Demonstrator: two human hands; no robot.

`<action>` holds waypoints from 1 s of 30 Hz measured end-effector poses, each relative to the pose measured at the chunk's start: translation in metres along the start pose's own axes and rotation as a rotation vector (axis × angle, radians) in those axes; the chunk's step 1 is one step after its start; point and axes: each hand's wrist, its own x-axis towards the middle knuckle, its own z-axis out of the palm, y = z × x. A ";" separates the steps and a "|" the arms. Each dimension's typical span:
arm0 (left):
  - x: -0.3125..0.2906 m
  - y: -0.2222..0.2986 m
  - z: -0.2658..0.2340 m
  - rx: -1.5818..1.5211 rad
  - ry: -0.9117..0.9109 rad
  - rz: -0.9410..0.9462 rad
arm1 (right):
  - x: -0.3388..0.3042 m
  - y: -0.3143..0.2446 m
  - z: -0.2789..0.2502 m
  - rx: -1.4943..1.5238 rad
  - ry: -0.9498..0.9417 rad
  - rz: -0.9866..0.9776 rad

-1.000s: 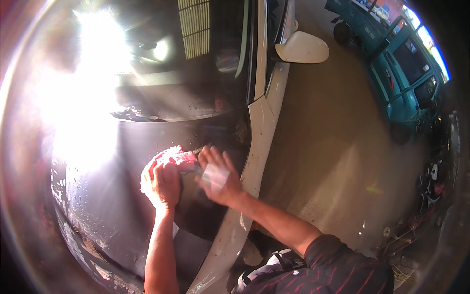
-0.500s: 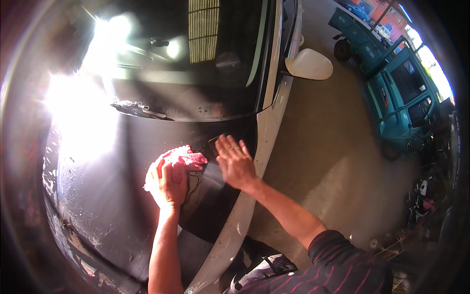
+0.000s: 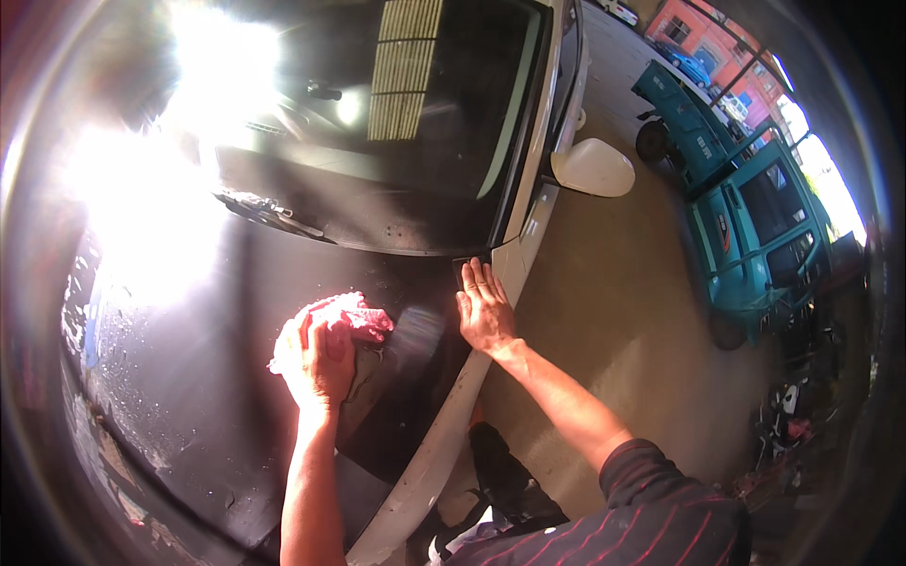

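Observation:
A bunched pink cloth [image 3: 357, 316] is gripped under my left hand [image 3: 319, 363], which rests on the dark car hood [image 3: 283, 415]. At the hood's right rear corner, close to the windshield base, my right hand [image 3: 486, 311] lies with long, flat fingers. Beneath its fingertips shows the edge of a dark flat pad [image 3: 460, 271]; the rest is hidden by the hand. Between the two hands, a wet, shiny streak [image 3: 415, 332] crosses the dark surface. Water drops dot the left part of the hood.
The pale fender [image 3: 429, 462] borders the hood on the right, with a white side mirror [image 3: 593, 168] beyond. Wipers [image 3: 269, 212] lie below the windshield [image 3: 311, 179]. A teal truck [image 3: 755, 226] stands across the concrete floor [image 3: 604, 330]. Strong glare covers the upper left.
My right hand has slid right, to the hood's edge by the fender, with the dark pad under it. My left hand stays on the cloth in nearly the same place. The view has shifted slightly.

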 end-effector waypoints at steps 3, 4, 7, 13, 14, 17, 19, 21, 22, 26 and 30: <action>-0.008 -0.009 0.006 0.038 -0.011 -0.047 | 0.016 -0.028 -0.001 0.066 -0.048 -0.065; -0.012 -0.013 0.005 0.033 -0.032 -0.061 | 0.017 -0.030 0.003 0.079 -0.059 -0.113; -0.011 -0.016 -0.006 0.116 -0.046 -0.083 | 0.027 0.013 -0.025 0.116 -0.217 -0.303; -0.021 -0.013 0.001 0.178 -0.107 -0.171 | 0.026 0.018 -0.023 0.269 -0.212 -0.383; -0.021 -0.010 0.002 0.187 -0.102 -0.175 | 0.031 0.022 -0.025 0.276 -0.242 -0.388; -0.024 -0.017 -0.011 0.234 -0.097 -0.175 | 0.037 0.057 -0.036 0.287 -0.330 -0.436; -0.022 -0.012 -0.008 0.247 -0.097 -0.172 | 0.033 0.057 -0.037 0.311 -0.273 -0.430; -0.015 -0.007 -0.003 0.213 -0.093 -0.152 | 0.033 0.029 -0.030 0.316 -0.243 -0.428; -0.008 -0.005 0.003 0.194 -0.082 -0.137 | 0.034 0.016 -0.024 0.233 -0.254 -0.525; -0.014 -0.006 -0.005 0.245 -0.046 -0.168 | 0.050 0.012 -0.025 0.285 -0.354 -0.667; -0.004 0.001 -0.006 0.257 0.021 -0.129 | 0.039 0.066 -0.040 0.229 -0.345 -0.535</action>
